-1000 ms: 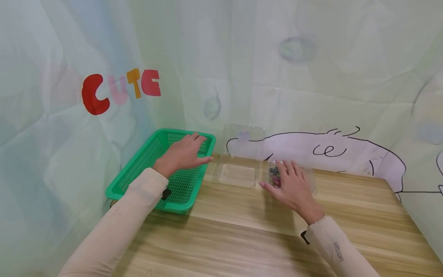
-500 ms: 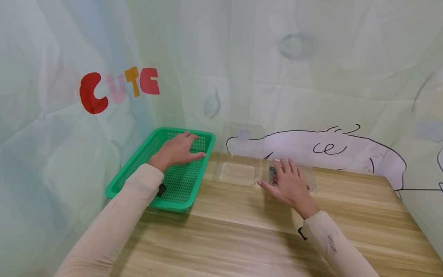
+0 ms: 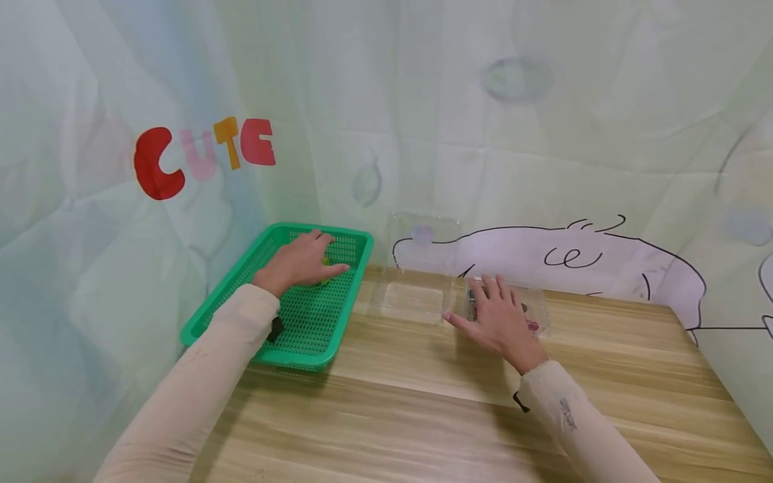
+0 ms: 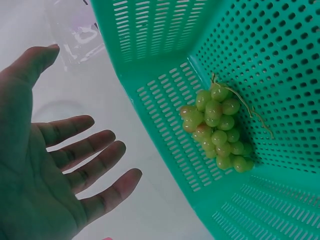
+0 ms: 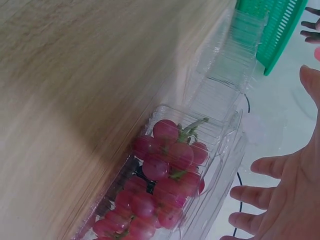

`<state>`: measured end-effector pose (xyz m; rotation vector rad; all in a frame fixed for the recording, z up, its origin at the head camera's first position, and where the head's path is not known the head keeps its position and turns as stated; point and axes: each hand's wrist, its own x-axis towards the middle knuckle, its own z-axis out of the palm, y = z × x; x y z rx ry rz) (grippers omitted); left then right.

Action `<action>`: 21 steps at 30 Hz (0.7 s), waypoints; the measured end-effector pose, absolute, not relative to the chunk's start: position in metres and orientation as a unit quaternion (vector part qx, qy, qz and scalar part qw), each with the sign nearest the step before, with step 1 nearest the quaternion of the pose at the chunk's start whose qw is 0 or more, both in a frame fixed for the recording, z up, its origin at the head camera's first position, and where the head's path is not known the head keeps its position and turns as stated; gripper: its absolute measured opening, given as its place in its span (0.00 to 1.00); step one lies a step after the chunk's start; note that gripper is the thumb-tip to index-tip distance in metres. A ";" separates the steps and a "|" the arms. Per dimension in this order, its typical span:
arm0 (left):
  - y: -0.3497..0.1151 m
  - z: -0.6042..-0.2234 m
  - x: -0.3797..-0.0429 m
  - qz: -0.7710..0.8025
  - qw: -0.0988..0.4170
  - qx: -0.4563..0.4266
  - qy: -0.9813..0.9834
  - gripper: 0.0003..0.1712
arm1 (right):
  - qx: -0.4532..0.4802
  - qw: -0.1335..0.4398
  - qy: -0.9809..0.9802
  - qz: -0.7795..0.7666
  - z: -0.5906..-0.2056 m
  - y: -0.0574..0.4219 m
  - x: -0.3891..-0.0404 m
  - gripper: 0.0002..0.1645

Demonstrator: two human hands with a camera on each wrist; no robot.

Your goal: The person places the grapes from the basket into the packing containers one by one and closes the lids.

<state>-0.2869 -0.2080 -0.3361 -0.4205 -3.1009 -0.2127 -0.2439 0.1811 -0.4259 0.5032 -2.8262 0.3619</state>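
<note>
Over the green basket hovers my left hand, fingers spread. A bunch of green grapes with a thin stalk lies inside against the basket's corner, just past the fingers. In the head view the hand hides most of that bunch. My right hand is spread over a clear plastic box at the table's back edge. Red grapes fill the box, with a few dark ones among them, and show through the plastic. Neither hand grips anything.
Between basket and grape box stands another clear plastic box, its lid raised against the backdrop. The wooden table runs up to fabric walls on the left and behind. Letters reading "CUTE" mark the left wall.
Both hands have drifted slightly left. The green grapes now peek out beside the left thumb, and more of the grape box shows to the right of the right hand.
</note>
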 end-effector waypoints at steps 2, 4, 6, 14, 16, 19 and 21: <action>-0.210 -0.336 -0.288 -0.066 0.002 -0.131 -0.989 0.50 | 0.173 0.126 -0.969 0.125 -0.427 0.180 -0.245 0.59; -0.213 -0.337 -0.290 -0.061 0.004 -0.128 -0.990 0.51 | 0.175 0.126 -0.968 0.126 -0.428 0.179 -0.247 0.59; -0.215 -0.338 -0.290 -0.060 0.001 -0.124 -0.990 0.50 | 0.175 0.123 -0.969 0.125 -0.429 0.178 -0.248 0.59; -0.222 -0.339 -0.290 -0.061 -0.011 -0.113 -0.992 0.47 | 0.179 0.116 -0.969 0.127 -0.432 0.174 -0.251 0.58; -0.223 -0.339 -0.289 -0.061 -0.014 -0.114 -0.992 0.47 | 0.178 0.114 -0.969 0.124 -0.433 0.172 -0.252 0.58; -0.226 -0.340 -0.290 -0.061 -0.018 -0.115 -0.991 0.47 | 0.178 0.113 -0.970 0.123 -0.435 0.171 -0.254 0.58; -0.227 -0.341 -0.291 -0.062 -0.021 -0.114 -0.991 0.48 | 0.177 0.113 -0.970 0.123 -0.435 0.169 -0.255 0.58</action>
